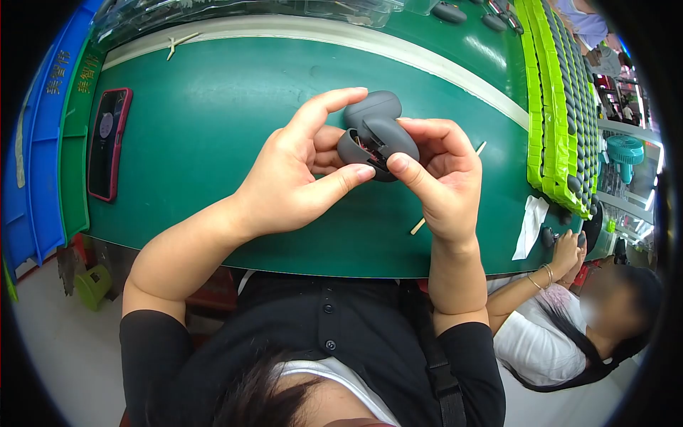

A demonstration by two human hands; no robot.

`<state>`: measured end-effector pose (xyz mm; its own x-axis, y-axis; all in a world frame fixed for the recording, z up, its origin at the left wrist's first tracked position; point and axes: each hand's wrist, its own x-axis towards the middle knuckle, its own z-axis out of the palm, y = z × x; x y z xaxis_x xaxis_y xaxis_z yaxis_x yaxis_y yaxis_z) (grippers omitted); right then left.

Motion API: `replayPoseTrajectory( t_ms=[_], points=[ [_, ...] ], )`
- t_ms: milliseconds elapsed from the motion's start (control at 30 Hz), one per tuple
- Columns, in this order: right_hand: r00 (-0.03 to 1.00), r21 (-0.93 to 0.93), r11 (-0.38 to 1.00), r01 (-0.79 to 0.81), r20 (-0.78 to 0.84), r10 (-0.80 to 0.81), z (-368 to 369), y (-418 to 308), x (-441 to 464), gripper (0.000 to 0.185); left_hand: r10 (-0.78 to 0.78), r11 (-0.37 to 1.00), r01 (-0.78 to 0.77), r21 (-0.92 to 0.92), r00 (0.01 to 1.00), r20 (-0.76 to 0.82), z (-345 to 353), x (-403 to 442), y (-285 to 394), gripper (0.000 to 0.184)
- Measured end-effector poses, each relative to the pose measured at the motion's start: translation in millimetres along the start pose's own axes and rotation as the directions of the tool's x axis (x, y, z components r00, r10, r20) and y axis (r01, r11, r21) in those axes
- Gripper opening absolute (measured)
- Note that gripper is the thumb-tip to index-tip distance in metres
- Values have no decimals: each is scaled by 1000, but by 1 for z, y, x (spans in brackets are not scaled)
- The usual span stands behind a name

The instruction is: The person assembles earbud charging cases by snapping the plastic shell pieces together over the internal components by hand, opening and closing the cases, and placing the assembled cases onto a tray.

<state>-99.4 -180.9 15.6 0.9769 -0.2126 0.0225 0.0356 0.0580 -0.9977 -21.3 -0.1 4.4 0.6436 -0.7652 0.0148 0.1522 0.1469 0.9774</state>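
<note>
A dark grey rounded case (391, 136), much like an earbud charging case, is parted at its seam above the table. Small red parts or wires show in the gap. My left hand (295, 167) grips its left shell, thumb at the lower edge and lower fingers curled behind. On the right side, my right hand (448, 171) pinches the other shell between thumb and fingers. A second grey case (379, 104), closed, sits just beyond, with my left index fingertip at its upper left edge; whether that finger presses on it I cannot tell.
A phone (109, 144) lies left on the green table (213, 107), beside blue and green bins (43, 149). Bright green trays (544, 107) of grey cases stand right, near a white strip (531, 226) and thin stick (418, 225). A co-worker (548, 327) sits at right.
</note>
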Motion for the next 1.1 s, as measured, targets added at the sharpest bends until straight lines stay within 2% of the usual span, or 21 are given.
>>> replayPoseTrajectory(
  t_ms=[100,233,333,433,533,633,733,833,933,1000,1033,1100],
  points=[
    [1000,-3,1000,-6,-2,6,-1,-1,0,33,12,1000,-12,-17,1000,-11,1,0,0,67],
    [1000,-56,998,10,10,-10,-3,-1,1,32,42,997,-43,70,999,15,-1,-1,-3,66],
    [997,-58,998,-20,74,24,-8,-5,2,31,61,996,-62,56,998,32,-1,-1,-2,66],
    [988,-227,962,149,0,-153,1,-2,-2,32,82,994,-83,67,996,23,-2,-1,-4,66],
    [996,-145,986,85,13,-84,-1,-2,-4,32,102,992,-102,78,995,11,-2,-2,-4,65],
    [996,-187,979,83,44,-76,-1,-2,-2,31,103,991,-104,86,994,21,0,-2,-5,64],
    [996,27,1000,12,83,-14,-7,-3,3,29,90,993,-93,75,995,43,0,-1,-5,63],
    [995,-3,998,-65,73,65,-7,-4,2,29,87,992,-91,83,995,49,0,-2,-4,64],
    [998,-184,982,43,44,-35,-5,-6,-1,32,134,978,-140,151,990,51,-1,-1,-4,64],
    [994,-220,970,101,61,-89,-2,-7,-2,32,179,962,-182,204,983,33,0,-1,-3,63],
    [991,-238,963,129,66,-117,-2,-8,-2,32,144,977,-149,154,989,44,0,-2,-1,63],
    [992,-196,978,67,115,-45,-9,-7,-1,33,75,996,-79,48,995,70,2,-5,1,61]
  ],
)
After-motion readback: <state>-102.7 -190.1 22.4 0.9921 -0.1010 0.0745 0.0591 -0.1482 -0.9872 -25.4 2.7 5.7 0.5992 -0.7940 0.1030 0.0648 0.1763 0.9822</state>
